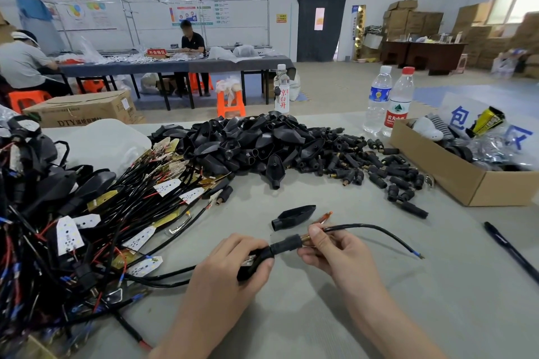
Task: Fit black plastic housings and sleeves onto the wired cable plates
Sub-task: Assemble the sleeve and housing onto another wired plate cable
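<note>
My left hand (pixel 233 265) grips a black housing (pixel 253 264) with a black sleeve (pixel 287 243) at its right end. My right hand (pixel 329 248) pinches the sleeve's brass tip (pixel 306 239) and the black cable (pixel 373 230) that comes out of it and curves right to a blue-tipped end. A loose black housing (pixel 293 216) lies on the table just behind my hands. Further back sits a big heap of black housings (pixel 256 140), with several small black sleeves (pixel 376 166) scattered to its right. A tangle of wired plates (pixel 116 213) covers the left side.
A cardboard box (pixel 472 181) of parts stands at the right. Two water bottles (pixel 390 99) and a third bottle (pixel 281 90) stand at the far table edge. A black pen (pixel 510 251) lies at the right. Other people sit at a far table (pixel 175 64).
</note>
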Tool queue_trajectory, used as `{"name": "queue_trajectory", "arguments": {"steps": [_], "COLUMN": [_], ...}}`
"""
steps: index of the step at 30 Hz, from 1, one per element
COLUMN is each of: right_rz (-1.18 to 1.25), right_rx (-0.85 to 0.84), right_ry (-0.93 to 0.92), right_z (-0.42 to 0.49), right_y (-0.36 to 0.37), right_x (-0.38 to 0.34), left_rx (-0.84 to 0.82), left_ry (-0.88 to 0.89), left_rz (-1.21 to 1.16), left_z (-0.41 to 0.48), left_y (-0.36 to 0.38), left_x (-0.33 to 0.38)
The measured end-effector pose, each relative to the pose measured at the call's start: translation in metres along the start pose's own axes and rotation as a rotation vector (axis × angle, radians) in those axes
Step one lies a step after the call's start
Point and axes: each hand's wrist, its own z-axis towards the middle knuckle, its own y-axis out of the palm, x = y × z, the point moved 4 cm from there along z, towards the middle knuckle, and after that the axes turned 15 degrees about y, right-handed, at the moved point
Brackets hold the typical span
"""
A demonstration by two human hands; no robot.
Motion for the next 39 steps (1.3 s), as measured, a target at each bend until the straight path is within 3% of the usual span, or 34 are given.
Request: {"name": "queue_trajectory", "arguments": {"steps": [17,28,39], "right_rz": [0.006,-0.061,-0.226], "right_rx": [-0.124,-0.074,0.034], "right_ry": [0.028,-0.002,-0.145], "right_z": [-0.0016,-0.0032,-0.0085], "right_y": [0.0057,0.0039,0.0034], "right_x": [0.0043,0.0007,0.0023], "left_rx": [0.042,0.020,0.017], "left_ry": [-0.022,0.005,0.011], "left_rz": [-0.080,-0.062,-0.066], "left_z": [0.0003,0.0009,-0.0012], "left_y": [-0.0034,-0.0033,-0.0012], "left_x": [0.0009,0.0012,0.0003]}}
